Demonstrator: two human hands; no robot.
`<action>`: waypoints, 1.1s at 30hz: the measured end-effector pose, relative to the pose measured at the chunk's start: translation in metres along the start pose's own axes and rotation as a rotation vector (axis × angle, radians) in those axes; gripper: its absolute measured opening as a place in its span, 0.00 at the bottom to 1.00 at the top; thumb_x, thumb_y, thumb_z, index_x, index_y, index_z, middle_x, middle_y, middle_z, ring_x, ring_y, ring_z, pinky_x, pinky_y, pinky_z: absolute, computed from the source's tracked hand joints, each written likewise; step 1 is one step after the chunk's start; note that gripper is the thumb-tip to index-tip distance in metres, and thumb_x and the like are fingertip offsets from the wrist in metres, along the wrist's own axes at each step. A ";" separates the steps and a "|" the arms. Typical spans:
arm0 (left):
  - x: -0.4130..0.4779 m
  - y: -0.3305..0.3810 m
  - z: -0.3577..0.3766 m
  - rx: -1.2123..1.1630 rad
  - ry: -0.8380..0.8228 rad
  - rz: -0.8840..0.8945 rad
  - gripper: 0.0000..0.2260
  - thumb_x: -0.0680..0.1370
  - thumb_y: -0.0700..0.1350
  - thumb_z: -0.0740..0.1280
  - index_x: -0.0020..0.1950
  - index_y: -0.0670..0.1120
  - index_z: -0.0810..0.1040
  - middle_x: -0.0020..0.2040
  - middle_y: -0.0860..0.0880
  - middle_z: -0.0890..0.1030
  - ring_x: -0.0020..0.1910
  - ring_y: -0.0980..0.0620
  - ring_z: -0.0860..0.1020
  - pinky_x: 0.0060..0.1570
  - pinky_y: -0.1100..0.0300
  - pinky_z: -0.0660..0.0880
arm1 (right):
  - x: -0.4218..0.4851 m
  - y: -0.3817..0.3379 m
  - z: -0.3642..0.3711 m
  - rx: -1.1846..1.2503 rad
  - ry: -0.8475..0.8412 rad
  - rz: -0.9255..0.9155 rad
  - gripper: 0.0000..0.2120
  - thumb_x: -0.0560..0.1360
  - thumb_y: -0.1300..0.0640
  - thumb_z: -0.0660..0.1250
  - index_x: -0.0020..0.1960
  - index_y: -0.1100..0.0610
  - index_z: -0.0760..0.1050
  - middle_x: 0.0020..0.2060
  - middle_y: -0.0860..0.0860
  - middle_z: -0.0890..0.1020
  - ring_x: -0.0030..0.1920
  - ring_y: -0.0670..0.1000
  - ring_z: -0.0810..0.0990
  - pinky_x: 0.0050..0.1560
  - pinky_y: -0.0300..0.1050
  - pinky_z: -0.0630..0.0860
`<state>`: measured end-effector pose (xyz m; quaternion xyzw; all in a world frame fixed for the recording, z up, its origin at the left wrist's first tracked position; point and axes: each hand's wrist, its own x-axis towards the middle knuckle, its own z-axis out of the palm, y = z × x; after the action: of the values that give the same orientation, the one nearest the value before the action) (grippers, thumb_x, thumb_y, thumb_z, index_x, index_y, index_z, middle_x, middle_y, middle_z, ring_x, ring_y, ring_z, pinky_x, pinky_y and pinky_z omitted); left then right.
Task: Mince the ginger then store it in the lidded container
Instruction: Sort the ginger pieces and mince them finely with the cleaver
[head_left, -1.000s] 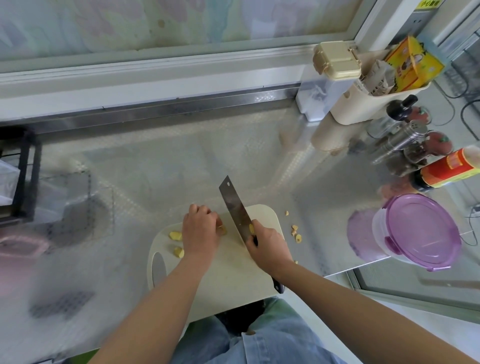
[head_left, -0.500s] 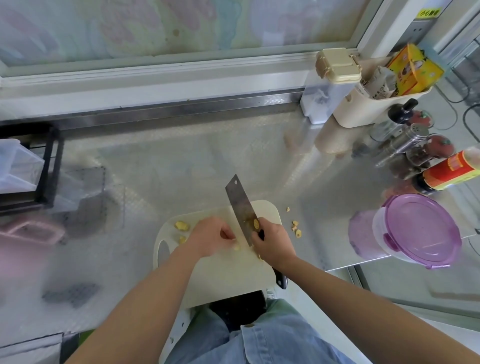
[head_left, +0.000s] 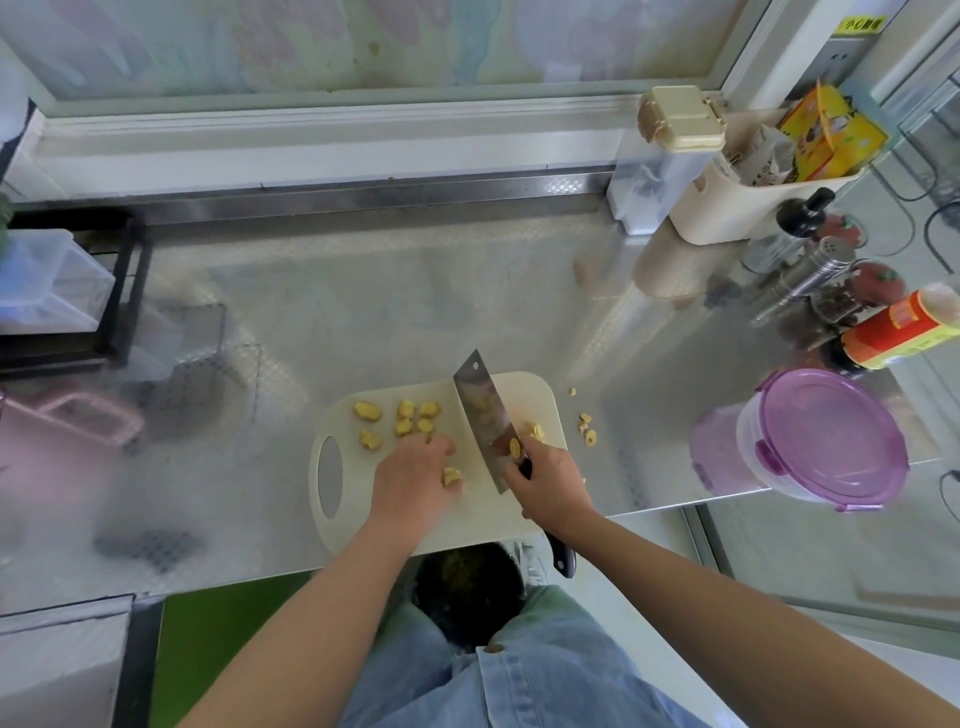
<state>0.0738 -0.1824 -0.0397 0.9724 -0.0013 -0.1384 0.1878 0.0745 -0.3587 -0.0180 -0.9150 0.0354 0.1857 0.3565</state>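
The head view shows ginger chunks (head_left: 410, 415) lying loose on the far half of the white cutting board (head_left: 470, 514), coarse and well short of a mince. A few stray bits (head_left: 587, 428) sit off the board on the steel counter (head_left: 363, 312). The right hand (head_left: 550, 488) grips the cleaver (head_left: 483, 415) high up, its fingers wrapped round the handle where it meets the blade. The blade is tilted, and a slice or two of ginger clings to its face. The left hand (head_left: 415, 478) rests palm down on the board with its fingers close together and bent toward the chunks. One piece (head_left: 451, 475) sits against its thumb side, though whether it is pinched or merely touched cannot be told. To do this step well, the left hand probably should rake the scattered chunks into one tight heap beside the blade, then tuck its fingertips back before any chop. The clinging slices want wiping onto the pile, and the stray bits are worth fetching in. A rocking chop through the heap would likely suit such small pieces. The lidded container (head_left: 831, 441) stands shut, well to the right.
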 end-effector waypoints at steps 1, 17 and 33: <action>-0.003 0.000 0.001 0.016 0.006 0.016 0.17 0.72 0.53 0.70 0.60 0.51 0.75 0.55 0.52 0.76 0.56 0.51 0.73 0.48 0.58 0.72 | -0.001 0.001 0.001 0.010 0.001 0.006 0.11 0.75 0.58 0.61 0.35 0.50 0.65 0.28 0.54 0.74 0.31 0.61 0.78 0.31 0.59 0.78; -0.007 0.002 0.008 0.068 0.070 0.048 0.13 0.74 0.50 0.71 0.57 0.50 0.80 0.49 0.50 0.77 0.51 0.49 0.75 0.42 0.57 0.72 | -0.002 0.009 0.009 -0.019 0.005 -0.005 0.14 0.74 0.59 0.61 0.33 0.50 0.60 0.27 0.56 0.73 0.29 0.61 0.78 0.30 0.53 0.76; -0.011 0.023 0.013 -0.473 0.038 -0.531 0.04 0.74 0.49 0.72 0.46 0.50 0.85 0.45 0.50 0.85 0.46 0.47 0.81 0.40 0.61 0.69 | -0.035 0.021 0.001 -0.374 -0.108 -0.107 0.06 0.76 0.56 0.58 0.42 0.55 0.64 0.29 0.51 0.70 0.26 0.48 0.65 0.26 0.40 0.60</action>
<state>0.0612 -0.2080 -0.0396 0.8708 0.2871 -0.1609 0.3651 0.0369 -0.3758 -0.0196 -0.9545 -0.0677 0.2185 0.1912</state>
